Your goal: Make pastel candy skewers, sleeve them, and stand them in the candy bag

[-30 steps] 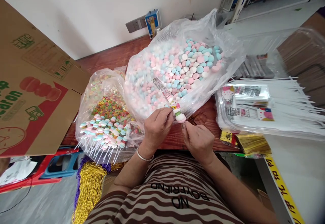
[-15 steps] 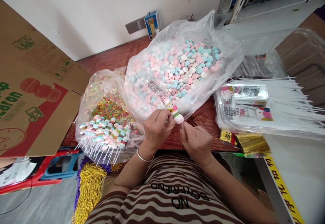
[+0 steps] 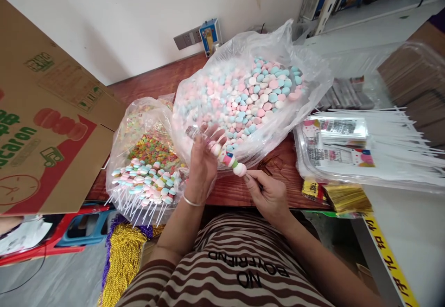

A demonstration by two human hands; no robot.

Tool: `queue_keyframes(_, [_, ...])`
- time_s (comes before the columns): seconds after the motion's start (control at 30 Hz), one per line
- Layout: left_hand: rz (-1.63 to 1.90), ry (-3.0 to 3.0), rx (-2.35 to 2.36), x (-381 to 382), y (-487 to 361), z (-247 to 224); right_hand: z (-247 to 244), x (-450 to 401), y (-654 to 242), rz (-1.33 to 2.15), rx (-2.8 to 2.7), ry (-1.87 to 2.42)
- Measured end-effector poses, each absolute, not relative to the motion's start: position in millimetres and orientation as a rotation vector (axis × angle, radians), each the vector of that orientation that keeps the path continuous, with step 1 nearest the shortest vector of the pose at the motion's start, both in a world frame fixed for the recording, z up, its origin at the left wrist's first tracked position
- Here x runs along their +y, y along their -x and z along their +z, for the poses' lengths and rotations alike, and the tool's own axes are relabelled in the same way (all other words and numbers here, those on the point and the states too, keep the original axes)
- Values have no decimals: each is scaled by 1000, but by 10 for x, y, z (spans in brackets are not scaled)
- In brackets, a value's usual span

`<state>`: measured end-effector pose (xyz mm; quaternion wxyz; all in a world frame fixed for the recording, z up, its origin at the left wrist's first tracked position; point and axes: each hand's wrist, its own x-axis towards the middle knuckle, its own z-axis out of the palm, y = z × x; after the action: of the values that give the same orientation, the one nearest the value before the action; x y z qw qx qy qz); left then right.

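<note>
Between the two hands, just above the near edge of the red-brown surface (image 3: 163,82), a candy skewer (image 3: 229,159) lies slanted, its long axis running from lower right up to upper left. The right hand (image 3: 269,195) has its grip pinched shut on the bare stick end, right below the white candy at the bottom of the row. The left hand (image 3: 203,163) is at the upper end, fingers spread and palm half open, cupping a clear printed sleeve (image 3: 194,133) that covers the tip of the skewer; its grip looks loose rather than clamped, thumb and fingers only lightly touching the sleeve. So the sleeve lies up and left of the right hand, in line with the stick, and the left hand is the nearer one to it.

Behind the hands sits a big plastic bag (image 3: 306,66) of pink, blue and white candies. To the left, a smaller bag (image 3: 135,112) holds colourful ring sweets and a heap of finished skewers (image 3: 144,182). To the right, a clear tray (image 3: 302,154) carries white sticks (image 3: 389,126) and printed sleeves, with gold twist ties (image 3: 344,198) just in front of it.
</note>
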<state>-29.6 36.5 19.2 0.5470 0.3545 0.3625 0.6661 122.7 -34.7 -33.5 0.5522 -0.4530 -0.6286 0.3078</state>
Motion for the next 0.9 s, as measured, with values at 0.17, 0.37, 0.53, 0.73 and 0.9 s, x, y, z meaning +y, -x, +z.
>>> queue_keyframes(0.17, [1426, -479, 581, 520, 268, 296, -346, -396, -1156, 1943, -847, 677])
queue_keyframes(0.37, [1250, -368, 586, 499, 166, 265, -474, -477, -1183, 1885, -966, 701])
queue_keyframes(0.53, [1227, -413, 804, 521, 94, 260, -584, -406, -1244, 398, -1804, 1104])
queue_keyframes(0.73, [1230, -453, 885, 443, -77, 201, -564, -358, -1224, 264, -1863, 1123])
queue_keyframes(0.9, [1172, -500, 796, 332, -119, 66, -433, -314, -1134, 1489, -1087, 996])
